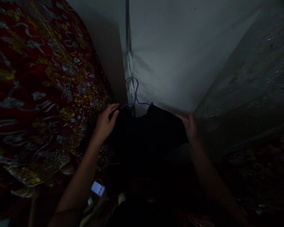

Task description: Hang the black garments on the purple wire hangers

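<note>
A black shirt (153, 135) sits on a purple hanger (136, 100), its neckline around the middle of the hanger. The hanger's hook is at a white hanging strap or loop (130, 74) on the wall. My left hand (106, 122) is at the left shoulder of the shirt, thumb and fingers apart. On the other side, my right hand (189, 126) touches the right shoulder with fingers stretched along the cloth and thumb raised. The lower part of the shirt is lost in darkness.
A red garment with gold and silver embroidery (49, 78) hangs close on the left. Pale wall (180, 56) lies behind the hanger. Clear plastic sheeting (246, 85) covers something at right. Below lies a small white card or label (97, 188) among dark items.
</note>
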Tool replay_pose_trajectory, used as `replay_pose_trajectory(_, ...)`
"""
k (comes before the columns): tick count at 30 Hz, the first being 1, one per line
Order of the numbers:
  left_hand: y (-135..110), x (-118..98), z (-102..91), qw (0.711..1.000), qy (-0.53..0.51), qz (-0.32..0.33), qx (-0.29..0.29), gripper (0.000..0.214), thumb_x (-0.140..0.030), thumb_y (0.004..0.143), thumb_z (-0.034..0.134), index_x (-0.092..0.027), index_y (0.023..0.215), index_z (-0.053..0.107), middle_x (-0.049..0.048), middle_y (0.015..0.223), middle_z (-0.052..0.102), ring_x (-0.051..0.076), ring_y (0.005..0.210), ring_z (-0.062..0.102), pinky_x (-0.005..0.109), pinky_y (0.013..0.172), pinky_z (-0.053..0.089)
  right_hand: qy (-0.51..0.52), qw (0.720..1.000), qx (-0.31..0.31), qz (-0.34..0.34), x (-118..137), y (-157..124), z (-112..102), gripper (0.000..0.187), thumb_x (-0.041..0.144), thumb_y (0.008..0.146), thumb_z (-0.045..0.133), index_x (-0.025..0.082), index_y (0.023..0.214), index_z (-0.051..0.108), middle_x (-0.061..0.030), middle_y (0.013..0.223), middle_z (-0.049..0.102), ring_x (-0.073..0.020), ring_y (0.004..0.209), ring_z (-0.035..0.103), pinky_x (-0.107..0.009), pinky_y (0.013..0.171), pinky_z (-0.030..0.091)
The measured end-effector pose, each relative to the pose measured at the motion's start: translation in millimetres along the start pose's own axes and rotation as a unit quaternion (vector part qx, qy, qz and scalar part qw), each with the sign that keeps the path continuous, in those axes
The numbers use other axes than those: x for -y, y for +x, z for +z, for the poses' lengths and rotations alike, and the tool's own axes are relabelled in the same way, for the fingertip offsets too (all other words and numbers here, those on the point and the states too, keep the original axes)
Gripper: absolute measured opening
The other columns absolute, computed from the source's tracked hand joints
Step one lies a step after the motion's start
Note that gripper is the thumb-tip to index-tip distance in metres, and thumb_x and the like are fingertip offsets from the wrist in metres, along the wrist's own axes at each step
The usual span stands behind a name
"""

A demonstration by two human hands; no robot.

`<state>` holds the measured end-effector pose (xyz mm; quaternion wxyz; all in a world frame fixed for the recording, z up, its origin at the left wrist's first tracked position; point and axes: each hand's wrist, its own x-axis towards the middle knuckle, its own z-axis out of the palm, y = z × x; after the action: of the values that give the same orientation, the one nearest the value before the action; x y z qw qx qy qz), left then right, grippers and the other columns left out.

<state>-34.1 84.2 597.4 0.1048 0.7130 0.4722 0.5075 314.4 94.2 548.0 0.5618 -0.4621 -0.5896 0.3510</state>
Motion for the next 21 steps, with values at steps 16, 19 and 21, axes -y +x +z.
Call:
replay_pose_trajectory(16,-50.7,-97.4,39.7,0.905,-0.378,-0.19,0.05,0.041,-0.045,0.092,0.059,-0.017,0.122,0.062,0.0114,0.112,0.07,0.021,0.096,0.068,0.037,0.092,0.052,-0.005,0.937,0.339,-0.08,64.8,-89.7,-17.2,0.023,0.043,0.088,0.067,0.022,0.094,0.072,-0.0017,0.084,0.07,-0.0177,0.077,0.064,-0.027,0.07,0.051)
replay_pose_trajectory(19,-77.4,-99.1,39.2,0.804,-0.466,-0.345,0.13,0.043,-0.044,0.087,0.065,-0.017,0.121,0.062,0.0051,0.092,0.068,0.008,0.057,0.055,0.025,0.061,0.05,-0.017,0.835,0.548,-0.05,65.5,-100.0,-5.3,0.028,0.04,0.087,0.07,0.02,0.107,0.072,-0.0038,0.1,0.074,-0.0182,0.09,0.068,-0.029,0.08,0.053)
replay_pose_trajectory(21,-93.9,-96.1,30.2,0.79,-0.424,-0.396,0.199,0.044,-0.044,0.085,0.068,-0.018,0.12,0.062,-0.0016,0.077,0.061,0.003,0.043,0.034,0.019,0.044,0.034,-0.041,0.851,0.522,-0.026,52.1,-95.7,0.5,0.027,0.04,0.091,0.064,0.02,0.11,0.07,-0.0052,0.106,0.074,-0.0191,0.096,0.069,-0.032,0.087,0.053)
